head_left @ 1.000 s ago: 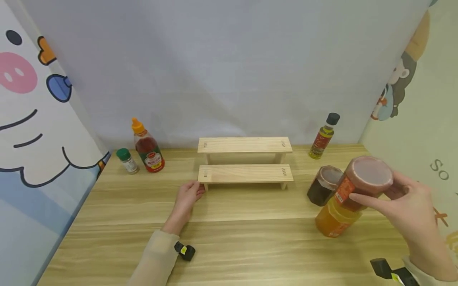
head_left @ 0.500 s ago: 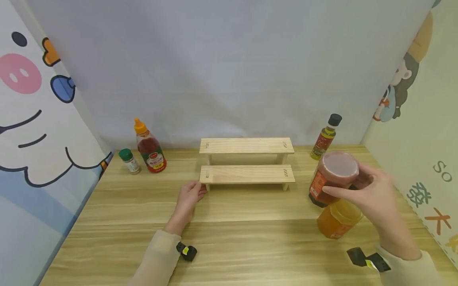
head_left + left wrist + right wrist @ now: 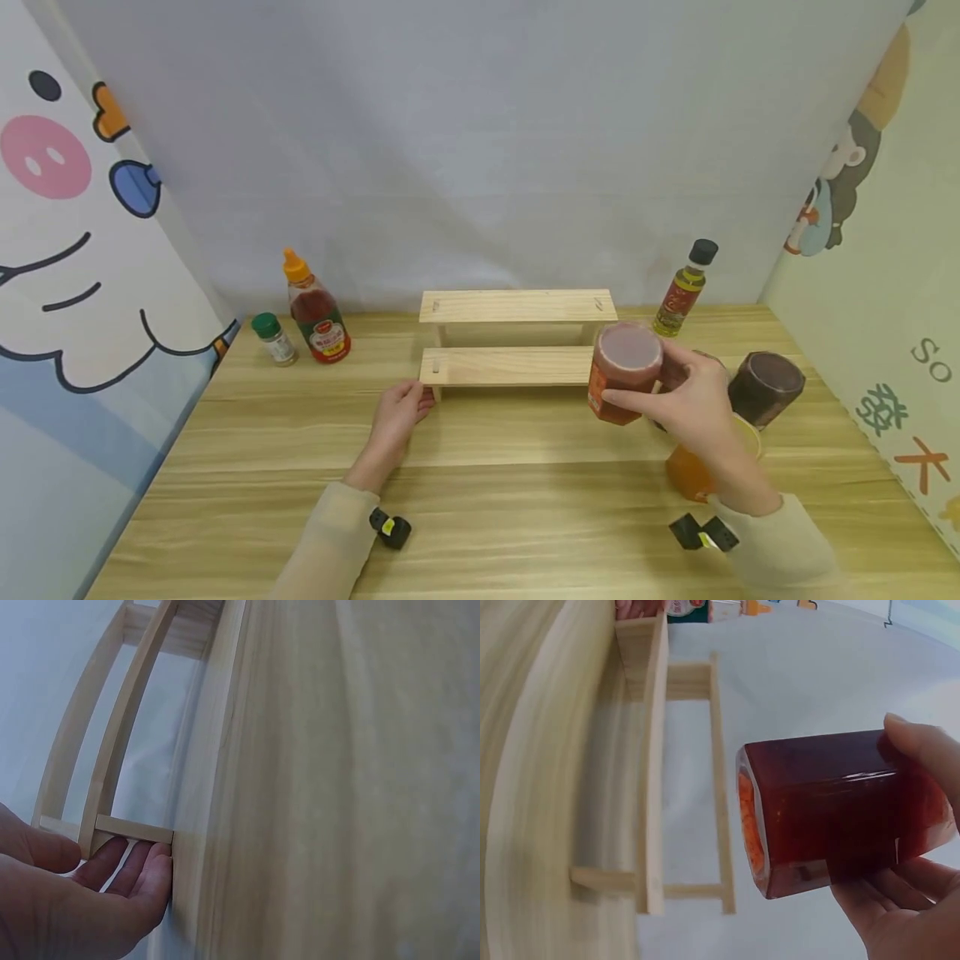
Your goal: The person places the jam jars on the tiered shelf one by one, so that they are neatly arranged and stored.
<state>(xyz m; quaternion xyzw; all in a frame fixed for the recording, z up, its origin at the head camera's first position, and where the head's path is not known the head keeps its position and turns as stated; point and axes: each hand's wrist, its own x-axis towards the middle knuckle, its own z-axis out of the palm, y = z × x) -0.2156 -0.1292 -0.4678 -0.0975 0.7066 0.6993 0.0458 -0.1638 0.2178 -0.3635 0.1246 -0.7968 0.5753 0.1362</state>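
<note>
My right hand (image 3: 697, 408) holds a glass jar of dark red contents (image 3: 626, 371) in the air, in front of the right end of a two-step wooden rack (image 3: 517, 367). Thumb and fingers grip the jar's sides; in the right wrist view the faceted red jar (image 3: 825, 810) lies sideways across the picture, apart from the rack. At the rack's left end, my left hand (image 3: 397, 412) grips the lower step. The left wrist view shows that hand's fingers (image 3: 139, 870) under the plank against its leg, thumb at the plank's edge.
Behind my right hand stand a dark jar (image 3: 765, 387), an orange-yellow jar (image 3: 686, 475) and another jar, mostly hidden. An oil bottle (image 3: 678, 292) stands at the back right. At the back left are a red sauce bottle (image 3: 318, 321) and a green-capped shaker (image 3: 273, 340).
My right hand has carried the red jar leftward, from above the orange-yellow jar to the rack's right end. A dark jar at the right has come into sight. The left hand stays put.
</note>
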